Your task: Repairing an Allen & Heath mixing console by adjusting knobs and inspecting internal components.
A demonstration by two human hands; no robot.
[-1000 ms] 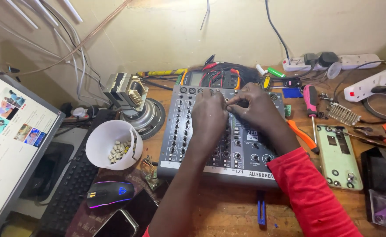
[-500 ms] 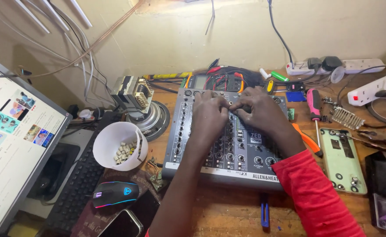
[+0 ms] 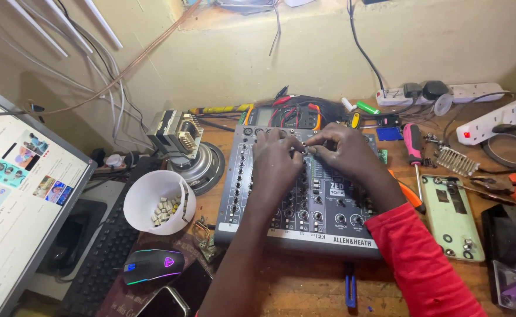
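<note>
We're looking down at a cluttered wooden bench with a grey audio mixer sitting in the middle. Both our hands are resting on its upper knob rows: left hand and right hand, fingertips meeting around one small knob, though we can't tell if they're actually pinching it. Left of the mixer a white bowl is holding little pale caps, with a glowing mouse just below it. A pink-handled screwdriver is lying off to the right.

Bowl left of mixer — screwdriver right, multimeter behind.
</note>
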